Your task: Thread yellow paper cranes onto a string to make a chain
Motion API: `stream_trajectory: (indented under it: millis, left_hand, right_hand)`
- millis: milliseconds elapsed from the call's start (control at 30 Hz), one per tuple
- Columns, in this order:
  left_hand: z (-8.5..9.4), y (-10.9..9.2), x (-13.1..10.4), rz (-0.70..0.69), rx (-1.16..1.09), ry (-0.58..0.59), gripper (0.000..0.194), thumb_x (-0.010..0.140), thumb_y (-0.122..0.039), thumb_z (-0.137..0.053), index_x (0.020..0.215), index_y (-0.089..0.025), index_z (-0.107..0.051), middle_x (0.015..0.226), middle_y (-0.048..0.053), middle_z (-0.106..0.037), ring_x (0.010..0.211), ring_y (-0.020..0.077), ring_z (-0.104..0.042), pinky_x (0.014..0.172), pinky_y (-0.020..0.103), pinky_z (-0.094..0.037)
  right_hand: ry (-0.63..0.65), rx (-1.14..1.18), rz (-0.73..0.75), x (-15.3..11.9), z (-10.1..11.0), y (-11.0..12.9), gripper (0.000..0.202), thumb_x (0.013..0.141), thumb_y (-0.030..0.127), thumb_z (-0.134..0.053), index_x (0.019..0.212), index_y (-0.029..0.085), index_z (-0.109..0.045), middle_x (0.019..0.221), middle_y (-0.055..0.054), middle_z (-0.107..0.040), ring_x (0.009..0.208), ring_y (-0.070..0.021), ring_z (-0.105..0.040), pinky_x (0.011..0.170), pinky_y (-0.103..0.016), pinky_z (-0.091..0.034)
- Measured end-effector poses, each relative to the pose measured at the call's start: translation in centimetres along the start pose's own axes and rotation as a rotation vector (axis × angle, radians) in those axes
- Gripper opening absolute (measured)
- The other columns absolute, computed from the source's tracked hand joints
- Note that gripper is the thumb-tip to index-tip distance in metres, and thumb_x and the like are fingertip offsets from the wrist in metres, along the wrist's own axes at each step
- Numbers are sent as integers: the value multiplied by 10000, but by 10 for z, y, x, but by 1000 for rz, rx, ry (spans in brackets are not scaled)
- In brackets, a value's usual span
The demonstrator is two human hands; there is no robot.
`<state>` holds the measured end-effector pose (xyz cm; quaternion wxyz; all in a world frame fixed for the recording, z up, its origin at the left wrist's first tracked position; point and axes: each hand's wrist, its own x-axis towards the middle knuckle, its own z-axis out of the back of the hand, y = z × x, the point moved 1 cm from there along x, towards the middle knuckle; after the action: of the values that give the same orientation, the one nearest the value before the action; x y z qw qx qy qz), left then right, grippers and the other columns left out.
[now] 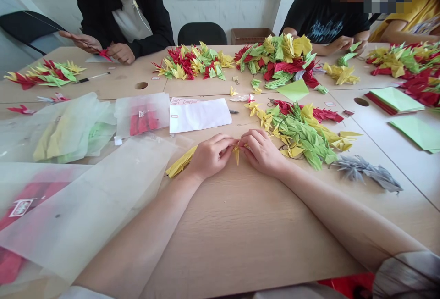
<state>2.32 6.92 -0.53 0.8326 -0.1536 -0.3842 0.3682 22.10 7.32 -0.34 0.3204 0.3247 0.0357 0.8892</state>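
Observation:
My left hand [210, 156] and my right hand [263, 153] meet above the table, fingers pinched together. Between them is a small yellow origami crane [237, 156], one pointed end hanging down and the rest mostly hidden by my fingers. Beside my left wrist lies a bundle of yellow folded paper [181, 160], partly covered by that hand. Just right of my right hand, strings of green folded cranes [305, 136] lie with yellow and red ones. A grey bundle [369, 170] of thin material rests near my right forearm.
Translucent plastic bags [113, 198] with folded paper spread across the left. A white paper sheet [201, 115] and a pen [234, 112] lie ahead. Crane piles [194, 63] line the far side, where several people sit. Green paper squares [415, 131] are at right.

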Motion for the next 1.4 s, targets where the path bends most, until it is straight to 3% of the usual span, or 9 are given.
stream_trajectory:
  millis: [100, 267, 467, 1000, 1300, 1400]
  left_hand:
    - [-1, -2, -2, -26, -15, 21, 302, 847, -79, -525, 1108, -171, -647, 1048, 71, -707, 932, 172, -684, 806, 261, -557]
    - [-2, -2, -3, -46, 142, 23, 118, 921, -202, -554, 988, -190, -649, 941, 34, -732, 832, 158, -698, 739, 252, -534]
    - [-2, -1, -4, -112, 305, 77, 167, 965, -239, -512, 935, -191, -669, 858, 26, -725, 743, 154, -683, 670, 249, -497]
    - [-6, 7, -1, -43, 100, 64, 174, 961, -229, -534, 889, -174, -683, 845, 45, -727, 779, 156, -687, 718, 250, -508]
    - [-2, 9, 1, -57, 43, -38, 143, 945, -203, -560, 875, -175, -681, 827, 37, -733, 772, 152, -682, 724, 259, -512]
    - [-2, 8, 1, -67, 19, -38, 147, 950, -217, -558, 892, -173, -686, 845, 41, -736, 777, 150, -683, 728, 258, -515]
  right_hand:
    - [-24, -33, 6, -1, -1, 0, 97, 985, 150, -432, 995, 201, -513, 961, -86, -633, 921, -229, -559, 896, -409, -438]
    - [-23, -19, -22, 0, 1, 0, 93, 980, 155, -441, 977, 199, -522, 952, -87, -636, 913, -229, -564, 907, -411, -443]
    - [10, 2, 6, 1, 2, 2, 98, 1001, 197, -439, 991, 194, -537, 966, -99, -626, 922, -231, -574, 850, -388, -459]
    - [21, -39, -17, 1, -2, -4, 79, 990, 170, -445, 988, 183, -522, 992, -108, -606, 942, -239, -567, 863, -393, -448]
    - [-121, 15, -111, -2, 7, -14, 76, 975, 185, -460, 1038, 195, -502, 1015, -107, -590, 961, -249, -564, 854, -411, -451]
    - [-94, 10, -82, -1, 8, -9, 130, 956, 236, -530, 1081, 201, -516, 1045, -103, -600, 988, -255, -569, 878, -425, -433]
